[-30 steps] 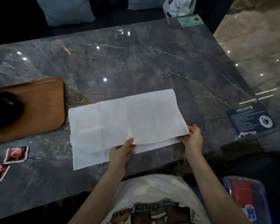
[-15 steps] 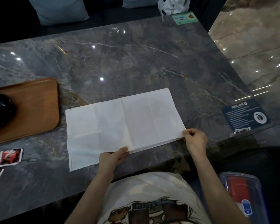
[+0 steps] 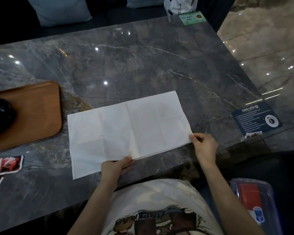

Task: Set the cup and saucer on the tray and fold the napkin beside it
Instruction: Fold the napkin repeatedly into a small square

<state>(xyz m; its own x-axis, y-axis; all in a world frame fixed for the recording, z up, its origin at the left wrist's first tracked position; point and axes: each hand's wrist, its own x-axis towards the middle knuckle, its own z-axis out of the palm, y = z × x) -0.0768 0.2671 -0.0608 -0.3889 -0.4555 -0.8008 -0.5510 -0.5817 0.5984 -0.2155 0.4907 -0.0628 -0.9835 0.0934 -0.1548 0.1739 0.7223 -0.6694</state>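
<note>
A white napkin (image 3: 126,129) lies folded in half on the grey marble table, its folded layers meeting along the near edge. My left hand (image 3: 115,167) pinches the near edge around its middle. My right hand (image 3: 204,146) pinches the near right corner. To the left stands a wooden tray (image 3: 36,112), and on it a black saucer or cup (image 3: 0,114) shows only in part at the frame's left edge.
Two red sachets (image 3: 9,164) lie at the near left. A dark blue card (image 3: 256,119) sits at the table's right edge, a green card (image 3: 192,17) at the far edge. A plastic box (image 3: 255,204) rests beside my right leg.
The upper layer has been drawn toward me until its edge nearly meets the lower layer's edge. Both hands slid nearer along with it.
</note>
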